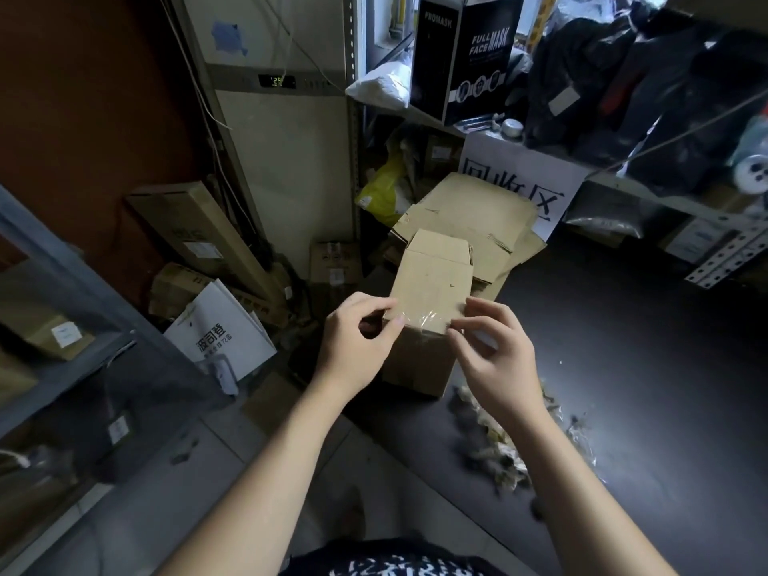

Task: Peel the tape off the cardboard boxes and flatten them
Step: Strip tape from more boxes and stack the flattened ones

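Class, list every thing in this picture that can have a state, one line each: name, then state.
small box: unflattened, still taped.
clear tape: stuck across the small box's near edge.
left hand: pinches the small box's corner.
right hand: pinches the clear tape's end.
boxes behind: flattened, stacked.
tape scraps: peeled off, lying in a heap.
digital display: lit.

I stood in a cluttered storeroom: metal shelving [724, 259] crammed with black bags [615, 68] and a boxed face mask [478, 56], long cartons [195, 230] against the wall, flattened cardboard [469, 209] heaped under a paper sign [519, 176].
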A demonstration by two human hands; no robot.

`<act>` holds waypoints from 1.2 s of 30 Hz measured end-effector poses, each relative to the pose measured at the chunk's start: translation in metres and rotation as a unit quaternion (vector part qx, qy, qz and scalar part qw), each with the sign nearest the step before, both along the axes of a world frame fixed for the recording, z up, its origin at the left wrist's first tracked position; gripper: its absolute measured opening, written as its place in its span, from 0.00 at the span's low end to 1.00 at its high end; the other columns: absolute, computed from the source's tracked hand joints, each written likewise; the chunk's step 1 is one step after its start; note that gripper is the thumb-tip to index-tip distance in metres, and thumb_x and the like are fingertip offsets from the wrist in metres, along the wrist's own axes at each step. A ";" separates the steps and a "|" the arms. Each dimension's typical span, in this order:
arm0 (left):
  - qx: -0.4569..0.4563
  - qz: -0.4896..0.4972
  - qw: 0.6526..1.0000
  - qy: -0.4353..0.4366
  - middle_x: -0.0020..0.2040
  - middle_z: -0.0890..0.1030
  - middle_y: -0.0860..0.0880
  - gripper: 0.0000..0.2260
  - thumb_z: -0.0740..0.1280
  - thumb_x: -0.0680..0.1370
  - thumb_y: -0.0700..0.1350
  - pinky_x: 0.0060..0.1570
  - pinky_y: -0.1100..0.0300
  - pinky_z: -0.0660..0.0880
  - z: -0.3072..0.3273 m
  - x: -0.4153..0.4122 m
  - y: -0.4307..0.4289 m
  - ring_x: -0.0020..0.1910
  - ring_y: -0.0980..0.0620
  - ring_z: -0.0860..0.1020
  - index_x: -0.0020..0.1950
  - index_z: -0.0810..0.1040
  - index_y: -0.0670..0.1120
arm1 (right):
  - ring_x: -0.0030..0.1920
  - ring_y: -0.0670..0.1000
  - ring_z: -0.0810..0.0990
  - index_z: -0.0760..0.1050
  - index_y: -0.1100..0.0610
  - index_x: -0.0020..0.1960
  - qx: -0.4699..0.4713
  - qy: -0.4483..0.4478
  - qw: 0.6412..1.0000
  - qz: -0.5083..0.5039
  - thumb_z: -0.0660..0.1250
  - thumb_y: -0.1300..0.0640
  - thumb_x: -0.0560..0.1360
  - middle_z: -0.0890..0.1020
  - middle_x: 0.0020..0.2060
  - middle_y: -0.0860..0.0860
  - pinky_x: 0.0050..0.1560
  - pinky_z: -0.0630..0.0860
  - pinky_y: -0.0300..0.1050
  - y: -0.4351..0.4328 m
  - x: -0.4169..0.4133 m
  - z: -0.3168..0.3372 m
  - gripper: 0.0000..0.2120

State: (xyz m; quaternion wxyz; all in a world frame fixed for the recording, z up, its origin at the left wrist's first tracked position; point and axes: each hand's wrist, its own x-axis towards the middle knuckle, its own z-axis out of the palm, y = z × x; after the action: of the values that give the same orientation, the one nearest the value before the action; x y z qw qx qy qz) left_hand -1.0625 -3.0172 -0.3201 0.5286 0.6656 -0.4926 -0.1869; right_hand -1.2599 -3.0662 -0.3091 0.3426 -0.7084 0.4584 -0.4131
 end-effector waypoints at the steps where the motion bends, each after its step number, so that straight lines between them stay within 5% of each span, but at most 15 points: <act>1: 0.001 -0.016 0.999 -0.040 0.54 0.79 0.53 0.11 0.75 0.76 0.44 0.55 0.64 0.77 -0.002 -0.001 0.001 0.54 0.59 0.79 0.59 0.85 0.47 | 0.62 0.39 0.78 0.87 0.56 0.48 0.009 0.003 1.000 -0.008 0.76 0.60 0.76 0.80 0.59 0.46 0.55 0.73 0.25 0.001 0.000 0.001 0.02; 4: 0.038 -0.086 0.991 -0.100 0.67 0.70 0.54 0.16 0.75 0.76 0.50 0.68 0.65 0.68 -0.004 -0.005 -0.001 0.69 0.58 0.70 0.63 0.84 0.50 | 0.59 0.41 0.80 0.87 0.56 0.46 0.018 0.008 0.999 -0.032 0.76 0.60 0.76 0.81 0.57 0.47 0.53 0.74 0.26 0.003 0.002 -0.002 0.01; 7: 0.031 -0.150 0.977 -0.148 0.77 0.68 0.55 0.18 0.73 0.77 0.53 0.76 0.53 0.60 -0.003 -0.005 -0.009 0.79 0.58 0.59 0.66 0.82 0.50 | 0.60 0.43 0.80 0.85 0.58 0.47 0.004 0.017 0.999 -0.035 0.74 0.61 0.77 0.79 0.58 0.47 0.55 0.76 0.29 0.005 0.004 -0.006 0.02; 10: 0.024 -0.156 0.976 -0.149 0.75 0.72 0.54 0.19 0.75 0.76 0.53 0.76 0.46 0.63 -0.006 -0.006 -0.013 0.79 0.58 0.61 0.66 0.82 0.49 | 0.55 0.44 0.81 0.82 0.59 0.47 0.001 0.015 0.999 -0.039 0.70 0.63 0.80 0.78 0.57 0.47 0.52 0.78 0.33 0.009 0.005 -0.008 0.03; 14: -0.003 -0.120 0.982 -0.147 0.72 0.76 0.52 0.20 0.77 0.74 0.51 0.74 0.59 0.64 -0.012 -0.017 -0.009 0.76 0.56 0.65 0.64 0.83 0.46 | 0.53 0.50 0.79 0.79 0.58 0.47 -0.063 0.045 0.996 -0.052 0.69 0.65 0.80 0.80 0.49 0.48 0.52 0.75 0.39 0.016 0.004 -0.014 0.04; 19: -0.012 -0.121 0.982 -0.143 0.73 0.75 0.52 0.19 0.77 0.75 0.50 0.74 0.60 0.62 -0.017 -0.025 -0.009 0.77 0.56 0.65 0.64 0.83 0.46 | 0.52 0.52 0.78 0.78 0.58 0.49 -0.086 0.044 0.994 -0.040 0.70 0.66 0.79 0.81 0.47 0.48 0.51 0.72 0.37 0.018 -0.007 -0.017 0.05; 26: -0.004 -0.114 0.982 -0.148 0.73 0.74 0.51 0.19 0.73 0.76 0.54 0.72 0.45 0.69 -0.019 -0.026 -0.010 0.77 0.53 0.65 0.63 0.82 0.47 | 0.56 0.50 0.83 0.78 0.52 0.51 -0.044 -0.014 0.998 -0.038 0.71 0.64 0.78 0.82 0.51 0.40 0.57 0.80 0.48 0.021 -0.002 -0.015 0.08; 30: 0.008 -0.110 0.980 -0.168 0.74 0.73 0.53 0.21 0.67 0.77 0.60 0.67 0.41 0.72 -0.021 -0.029 -0.009 0.78 0.54 0.64 0.67 0.80 0.53 | 0.52 0.46 0.84 0.77 0.47 0.58 -0.008 -0.045 0.998 -0.032 0.76 0.64 0.75 0.84 0.46 0.49 0.56 0.79 0.44 0.020 -0.002 -0.006 0.17; 36: 0.043 -0.111 0.973 -0.200 0.76 0.69 0.56 0.19 0.69 0.78 0.58 0.65 0.43 0.72 -0.016 -0.029 -0.007 0.79 0.56 0.60 0.69 0.78 0.59 | 0.49 0.50 0.84 0.76 0.51 0.45 -0.015 -0.056 0.998 -0.036 0.71 0.68 0.77 0.83 0.43 0.49 0.53 0.80 0.55 0.018 0.001 -0.009 0.13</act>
State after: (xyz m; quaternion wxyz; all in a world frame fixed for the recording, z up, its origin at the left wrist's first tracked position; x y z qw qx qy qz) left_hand -1.0914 -3.0242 -0.3357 0.3666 0.6525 -0.6506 -0.1286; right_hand -1.2593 -3.0481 -0.3186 0.3421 -0.6722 0.4573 -0.4712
